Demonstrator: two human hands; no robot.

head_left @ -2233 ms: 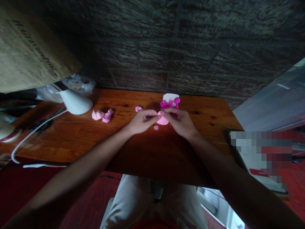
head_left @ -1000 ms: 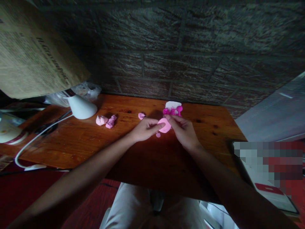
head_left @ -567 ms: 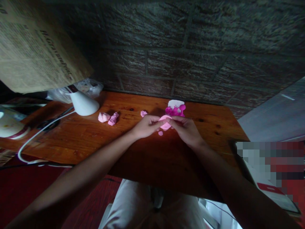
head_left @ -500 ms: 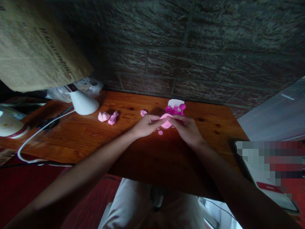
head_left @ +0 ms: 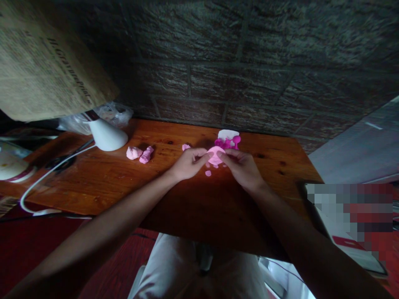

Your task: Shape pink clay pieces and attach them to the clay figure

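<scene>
Between both thumbs and fingers I pinch a flat, rounded piece of pink modelling clay point(head_left: 215, 155) above the table. My left hand point(head_left: 190, 163) is closed on its left edge, and my right hand point(head_left: 243, 167) is closed on its right edge. A small pink clay bit point(head_left: 208, 173) lies on the wood just below, with smaller bits near the fingers. Behind my hands are magenta moulded pieces point(head_left: 229, 143) beside a white piece point(head_left: 228, 133). One more pink lump point(head_left: 186, 147) sits behind my left hand, partly covered by it.
Left on the wooden table point(head_left: 124, 182) lie a pale pink lump point(head_left: 134, 153) and a twisted pink lump point(head_left: 146, 155). Farther left stand a lamp with a white base point(head_left: 109, 136), its white cord point(head_left: 46, 178), and dark scissors point(head_left: 60, 162). A brick wall point(head_left: 205, 79) rises behind.
The pink clay piece has tilted and now shows a rounder, flatter face. Both hands keep their hold on it. The whole view has shifted slightly.
</scene>
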